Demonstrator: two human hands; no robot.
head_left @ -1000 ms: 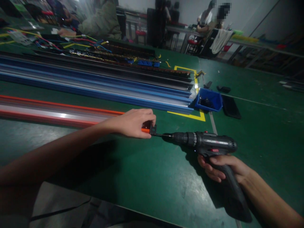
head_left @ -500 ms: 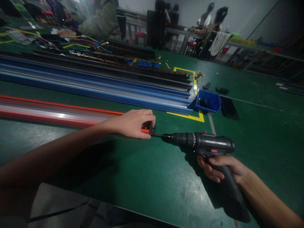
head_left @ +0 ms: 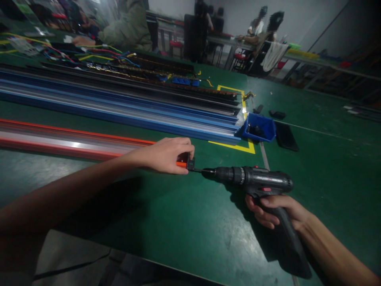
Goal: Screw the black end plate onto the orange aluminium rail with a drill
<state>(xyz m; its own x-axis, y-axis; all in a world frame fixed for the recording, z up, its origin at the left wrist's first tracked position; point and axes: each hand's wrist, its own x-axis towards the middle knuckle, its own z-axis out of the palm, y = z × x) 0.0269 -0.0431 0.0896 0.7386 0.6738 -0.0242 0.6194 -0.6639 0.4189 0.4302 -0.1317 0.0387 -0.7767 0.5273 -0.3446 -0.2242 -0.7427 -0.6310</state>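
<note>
An orange-red metal profile (head_left: 74,143) lies lengthwise from the left edge to the middle of the green table. My left hand (head_left: 168,155) grips its right end, where a small black end piece (head_left: 191,163) sits between thumb and fingers. My right hand (head_left: 275,210) is wrapped round the handle of a black power drill (head_left: 257,178). The drill points left, and the tip of its long thin bit meets the black end piece. How far the tip goes in cannot be made out.
Blue profiles (head_left: 119,109) and black strips lie behind. A blue bin (head_left: 260,127) with dark parts stands at their right end, beside a dark flat object (head_left: 286,136). Colored wires (head_left: 89,53) lie at the back left, near another person's sleeve (head_left: 127,29).
</note>
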